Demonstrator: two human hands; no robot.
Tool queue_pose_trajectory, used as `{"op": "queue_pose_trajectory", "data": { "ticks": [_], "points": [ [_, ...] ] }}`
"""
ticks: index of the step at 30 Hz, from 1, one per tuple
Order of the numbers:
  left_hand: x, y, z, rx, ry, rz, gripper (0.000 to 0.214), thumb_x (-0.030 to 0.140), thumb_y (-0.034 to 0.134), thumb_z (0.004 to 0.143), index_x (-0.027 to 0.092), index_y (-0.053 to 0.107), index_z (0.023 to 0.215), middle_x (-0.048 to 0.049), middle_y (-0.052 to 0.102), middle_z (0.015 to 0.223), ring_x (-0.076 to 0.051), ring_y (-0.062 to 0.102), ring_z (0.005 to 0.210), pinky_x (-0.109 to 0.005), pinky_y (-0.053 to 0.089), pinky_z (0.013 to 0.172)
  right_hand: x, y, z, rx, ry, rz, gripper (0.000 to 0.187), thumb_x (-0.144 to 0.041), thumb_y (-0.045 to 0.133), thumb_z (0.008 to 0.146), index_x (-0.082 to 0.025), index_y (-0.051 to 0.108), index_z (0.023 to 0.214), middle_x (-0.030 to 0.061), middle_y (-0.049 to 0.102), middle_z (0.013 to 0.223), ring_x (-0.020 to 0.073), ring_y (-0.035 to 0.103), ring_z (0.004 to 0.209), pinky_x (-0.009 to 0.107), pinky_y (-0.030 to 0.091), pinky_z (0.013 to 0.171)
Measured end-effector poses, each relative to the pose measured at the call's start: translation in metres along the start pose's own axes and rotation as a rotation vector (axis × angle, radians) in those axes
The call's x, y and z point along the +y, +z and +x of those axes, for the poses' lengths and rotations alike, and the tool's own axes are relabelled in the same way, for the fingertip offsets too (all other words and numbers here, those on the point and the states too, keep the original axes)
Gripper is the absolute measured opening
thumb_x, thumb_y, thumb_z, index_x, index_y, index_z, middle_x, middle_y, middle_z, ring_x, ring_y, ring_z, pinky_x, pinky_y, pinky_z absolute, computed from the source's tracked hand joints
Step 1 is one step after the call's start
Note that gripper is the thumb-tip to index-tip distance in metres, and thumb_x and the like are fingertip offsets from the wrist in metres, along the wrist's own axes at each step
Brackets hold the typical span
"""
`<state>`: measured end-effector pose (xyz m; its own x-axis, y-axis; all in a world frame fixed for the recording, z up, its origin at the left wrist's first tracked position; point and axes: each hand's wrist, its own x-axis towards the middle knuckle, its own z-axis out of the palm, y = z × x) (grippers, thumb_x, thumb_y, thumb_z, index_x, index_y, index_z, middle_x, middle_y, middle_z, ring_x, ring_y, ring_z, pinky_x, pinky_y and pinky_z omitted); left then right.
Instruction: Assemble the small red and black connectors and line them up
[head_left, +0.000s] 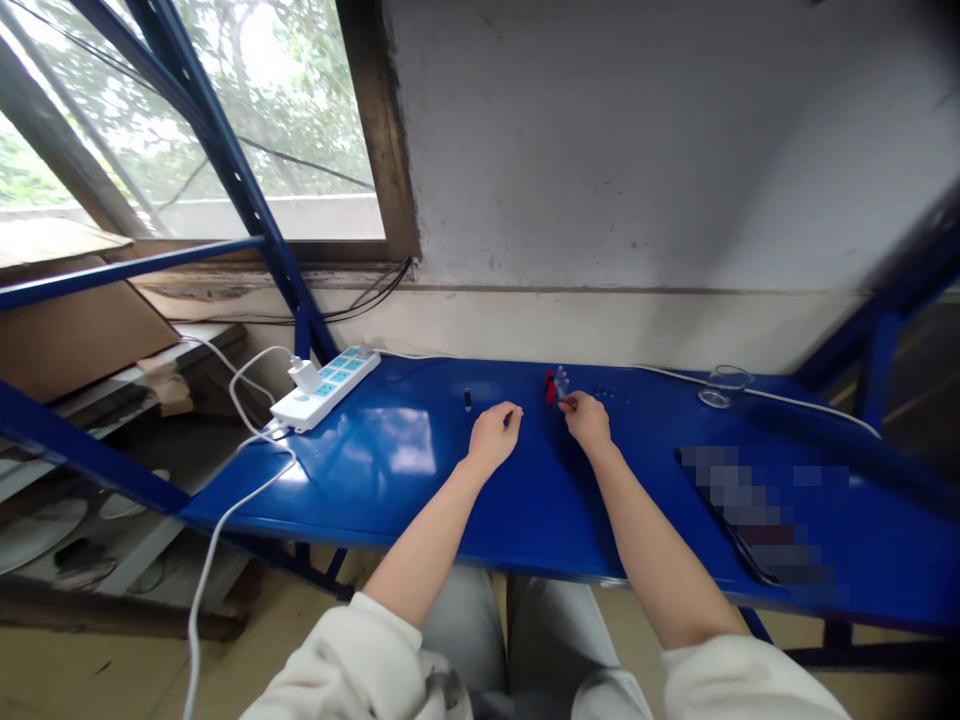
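Observation:
My left hand (496, 437) hovers over the blue tabletop with its fingers curled together; what they hold, if anything, is hidden. Just beyond it and to its left, a small black cylinder with a clear lower end (467, 399) stands upright. My right hand (587, 421) is closed in a pinch at the near side of a cluster of small clear pieces (561, 380). Whether a piece is between those fingertips is too small to make out. Small red pieces (550, 386) sit against the left of the cluster. Several tiny clear bits (606, 390) lie to the right.
A white power strip (326, 388) with a plugged-in adapter (304, 374) lies at the table's left, its cable hanging over the front edge. A clear round container (714, 398) stands back right. A blurred-out dark flat object (742, 520) lies front right. Blue frame posts (281, 270) flank the table.

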<state>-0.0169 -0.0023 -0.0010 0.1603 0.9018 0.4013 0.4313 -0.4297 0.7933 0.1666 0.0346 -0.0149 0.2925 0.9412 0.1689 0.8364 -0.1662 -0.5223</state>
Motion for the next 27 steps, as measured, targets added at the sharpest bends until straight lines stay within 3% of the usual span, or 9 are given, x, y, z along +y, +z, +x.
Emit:
{"op": "queue_pose_trajectory", "data": {
  "ticks": [2, 5, 8, 10, 14, 17, 22, 27],
  "points": [
    [0.002, -0.002, 0.001, 0.046, -0.006, -0.030, 0.022, 0.032, 0.043, 0.080, 0.020, 0.061, 0.080, -0.0035, 0.060, 0.071, -0.013, 0.051, 0.057, -0.024, 0.039, 0.060, 0.001, -0.001, 0.000, -0.002, 0.003, -0.011, 0.020, -0.022, 0.048, 0.077, -0.018, 0.060, 0.093, 0.0076, 0.066, 0.088, 0.0188, 0.059, 0.082, 0.024, 0.038, 0.060],
    [0.003, -0.007, 0.003, 0.269, -0.032, -0.094, 0.022, 0.027, 0.045, 0.079, 0.020, 0.057, 0.096, -0.0063, 0.058, 0.091, -0.011, 0.051, 0.061, -0.024, 0.041, 0.066, -0.001, -0.002, -0.001, -0.009, 0.021, -0.041, 0.022, -0.029, 0.049, 0.078, -0.018, 0.062, 0.092, 0.0086, 0.066, 0.085, 0.0203, 0.059, 0.081, 0.025, 0.038, 0.058],
    [-0.002, -0.013, 0.006, 0.505, -0.091, -0.183, 0.037, 0.021, 0.047, 0.078, 0.022, 0.044, 0.114, -0.0086, 0.048, 0.115, -0.008, 0.051, 0.064, -0.022, 0.042, 0.067, -0.003, -0.003, -0.002, -0.013, 0.046, -0.074, 0.027, -0.039, 0.050, 0.077, -0.019, 0.064, 0.088, 0.0089, 0.065, 0.081, 0.0217, 0.060, 0.078, 0.025, 0.039, 0.055],
    [-0.009, -0.015, 0.010, 0.565, -0.180, -0.286, 0.046, 0.017, 0.047, 0.077, 0.025, 0.035, 0.121, -0.0090, 0.041, 0.125, -0.004, 0.051, 0.059, -0.020, 0.043, 0.061, -0.004, -0.003, -0.002, -0.010, 0.061, -0.090, 0.030, -0.043, 0.050, 0.077, -0.020, 0.066, 0.086, 0.0091, 0.065, 0.079, 0.0220, 0.060, 0.076, 0.026, 0.039, 0.054],
    [-0.021, -0.015, 0.016, 0.537, -0.425, -0.481, 0.060, 0.015, 0.047, 0.074, 0.028, 0.024, 0.127, -0.0118, 0.031, 0.134, -0.002, 0.050, 0.049, -0.017, 0.036, 0.041, -0.005, -0.003, -0.001, -0.013, 0.075, -0.106, 0.032, -0.046, 0.050, 0.076, -0.020, 0.067, 0.085, 0.0099, 0.065, 0.078, 0.0217, 0.061, 0.072, 0.026, 0.040, 0.054],
    [-0.025, -0.014, 0.018, 0.507, -0.515, -0.551, 0.064, 0.016, 0.049, 0.073, 0.028, 0.021, 0.129, -0.0142, 0.026, 0.138, -0.003, 0.053, 0.049, -0.016, 0.031, 0.034, -0.007, -0.005, -0.003, -0.031, 0.095, -0.132, 0.033, -0.046, 0.050, 0.076, -0.020, 0.066, 0.089, 0.0110, 0.064, 0.081, 0.0219, 0.061, 0.074, 0.027, 0.041, 0.057],
    [-0.024, -0.015, 0.019, 0.464, -0.562, -0.643, 0.069, 0.013, 0.050, 0.072, 0.028, 0.018, 0.131, -0.0149, 0.022, 0.139, -0.008, 0.061, 0.059, -0.016, 0.035, 0.035, -0.015, -0.015, -0.014, -0.092, 0.078, -0.237, 0.034, -0.042, 0.050, 0.077, -0.014, 0.063, 0.091, 0.0144, 0.063, 0.083, 0.0248, 0.060, 0.079, 0.031, 0.043, 0.062],
    [-0.022, -0.016, 0.019, 0.450, -0.623, -0.720, 0.061, 0.008, 0.054, 0.071, 0.021, 0.029, 0.125, -0.0140, 0.042, 0.126, -0.015, 0.060, 0.086, -0.018, 0.048, 0.052, -0.025, -0.019, -0.022, -0.107, 0.033, -0.270, 0.033, -0.040, 0.045, 0.080, -0.012, 0.062, 0.085, 0.0173, 0.062, 0.084, 0.0252, 0.060, 0.078, 0.032, 0.043, 0.062]
  ]
}}
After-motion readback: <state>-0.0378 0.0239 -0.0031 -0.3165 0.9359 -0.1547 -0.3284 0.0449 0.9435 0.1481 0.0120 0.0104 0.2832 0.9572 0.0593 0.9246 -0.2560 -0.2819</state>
